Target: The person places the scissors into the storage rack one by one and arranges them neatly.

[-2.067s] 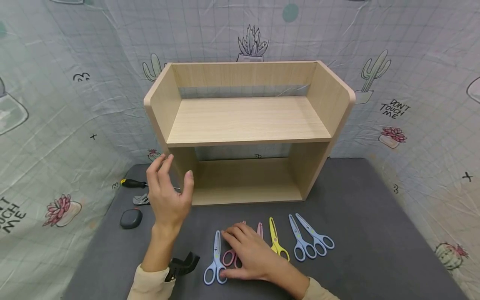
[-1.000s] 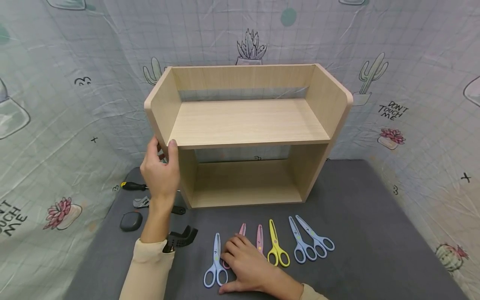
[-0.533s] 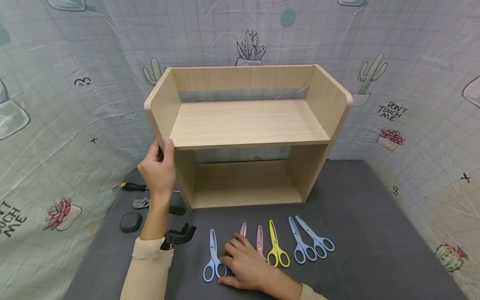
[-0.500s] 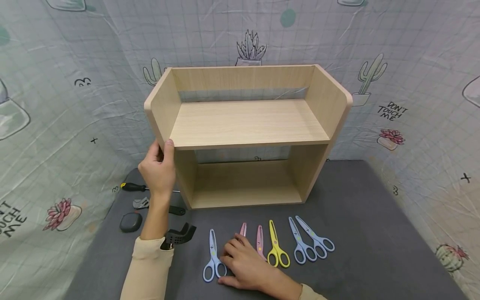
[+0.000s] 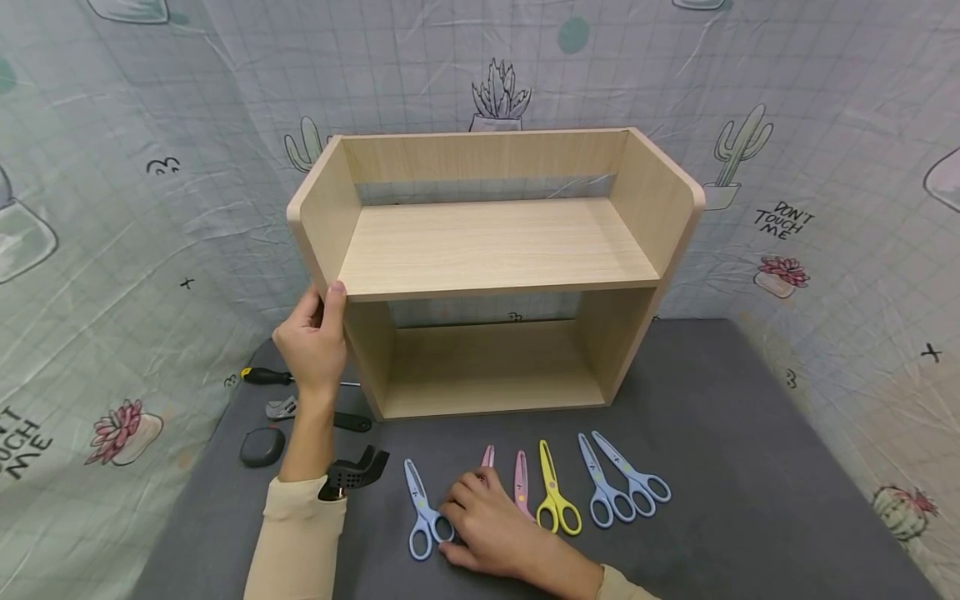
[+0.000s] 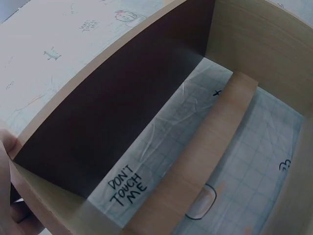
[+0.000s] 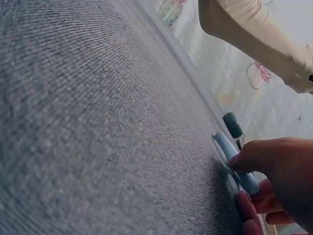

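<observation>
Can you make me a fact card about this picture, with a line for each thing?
Left hand: grips the wooden shelf at its left side
Right hand: touches the leftmost blue scissors
Blue scissors: three
Pink scissors: two, partly hidden by that hand
Yellow scissors: one
Tools: screwdriver and wrench, by the shelf's left
Table: grey
Can't identify: dark rounded thing

The head camera looks forward and down on shelf [image 5: 495, 246] and table [image 5: 735, 433], the left wrist's peers close and aslant into that shelf, and the right wrist's looks low across the table toward blue scissors [image 5: 427, 511], shared with the head view.
</observation>
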Demonstrator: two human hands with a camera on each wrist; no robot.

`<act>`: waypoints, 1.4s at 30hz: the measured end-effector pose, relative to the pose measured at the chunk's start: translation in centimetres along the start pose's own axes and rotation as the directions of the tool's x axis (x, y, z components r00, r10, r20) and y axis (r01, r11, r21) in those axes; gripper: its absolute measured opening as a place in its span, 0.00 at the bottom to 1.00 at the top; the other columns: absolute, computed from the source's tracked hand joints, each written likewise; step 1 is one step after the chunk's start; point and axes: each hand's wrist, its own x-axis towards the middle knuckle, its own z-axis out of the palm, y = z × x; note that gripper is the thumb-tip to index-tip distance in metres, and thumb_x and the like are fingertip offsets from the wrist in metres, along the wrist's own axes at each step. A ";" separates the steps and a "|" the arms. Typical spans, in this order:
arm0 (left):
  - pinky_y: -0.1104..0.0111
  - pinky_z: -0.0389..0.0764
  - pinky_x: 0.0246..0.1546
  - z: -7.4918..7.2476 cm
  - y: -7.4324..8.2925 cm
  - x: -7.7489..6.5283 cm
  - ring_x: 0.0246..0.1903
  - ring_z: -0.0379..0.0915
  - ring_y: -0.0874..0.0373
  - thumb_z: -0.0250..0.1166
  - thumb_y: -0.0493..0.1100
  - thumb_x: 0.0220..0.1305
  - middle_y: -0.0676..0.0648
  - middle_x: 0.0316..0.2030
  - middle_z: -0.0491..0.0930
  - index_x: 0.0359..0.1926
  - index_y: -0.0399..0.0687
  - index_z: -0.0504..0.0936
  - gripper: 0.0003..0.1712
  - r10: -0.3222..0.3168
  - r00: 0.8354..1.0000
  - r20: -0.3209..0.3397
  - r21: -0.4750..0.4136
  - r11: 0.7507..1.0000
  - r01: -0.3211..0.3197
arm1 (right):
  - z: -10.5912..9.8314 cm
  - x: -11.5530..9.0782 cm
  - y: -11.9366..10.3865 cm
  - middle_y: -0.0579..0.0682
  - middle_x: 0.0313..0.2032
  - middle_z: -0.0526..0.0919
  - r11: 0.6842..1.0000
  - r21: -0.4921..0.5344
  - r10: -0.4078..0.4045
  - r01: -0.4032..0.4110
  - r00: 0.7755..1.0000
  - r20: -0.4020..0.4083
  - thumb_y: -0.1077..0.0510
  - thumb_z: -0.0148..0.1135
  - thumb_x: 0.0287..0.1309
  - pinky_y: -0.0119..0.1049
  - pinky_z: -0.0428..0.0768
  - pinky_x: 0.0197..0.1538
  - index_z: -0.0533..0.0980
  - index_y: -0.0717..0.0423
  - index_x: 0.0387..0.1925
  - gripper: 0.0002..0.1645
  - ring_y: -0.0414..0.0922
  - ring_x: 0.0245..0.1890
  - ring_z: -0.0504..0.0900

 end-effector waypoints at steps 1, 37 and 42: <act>0.83 0.80 0.34 0.0 0.0 0.0 0.36 0.83 0.76 0.67 0.49 0.65 0.37 0.43 0.87 0.50 0.50 0.88 0.16 0.000 1.000 -0.002 0.002 1.000 0.000 | 0.0 0.0 0.0 0.39 0.38 0.79 1.000 0.000 0.003 -0.003 1.000 -0.001 0.35 0.68 0.53 0.45 0.68 0.55 0.83 0.46 0.40 0.22 0.40 0.47 0.74; 0.75 0.84 0.40 1.3 0.5 -0.5 0.37 0.86 0.62 0.73 0.38 0.58 0.39 0.38 0.88 0.42 0.35 0.87 0.13 -0.092 0.979 -0.179 -0.225 0.973 0.050 | -0.3 1.2 0.5 0.39 0.35 0.79 0.994 0.106 0.040 -0.038 0.999 -0.017 0.40 0.73 0.52 0.35 0.68 0.47 0.83 0.49 0.50 0.27 0.38 0.41 0.73; 0.73 0.85 0.41 1.3 0.4 -0.5 0.39 0.87 0.59 0.74 0.39 0.57 0.38 0.39 0.88 0.42 0.36 0.86 0.14 -0.091 0.980 -0.174 -0.237 0.970 0.048 | -0.3 1.2 0.7 0.38 0.35 0.80 0.996 0.085 0.013 -0.012 1.000 -0.014 0.38 0.71 0.54 0.35 0.69 0.46 0.83 0.46 0.47 0.23 0.38 0.41 0.74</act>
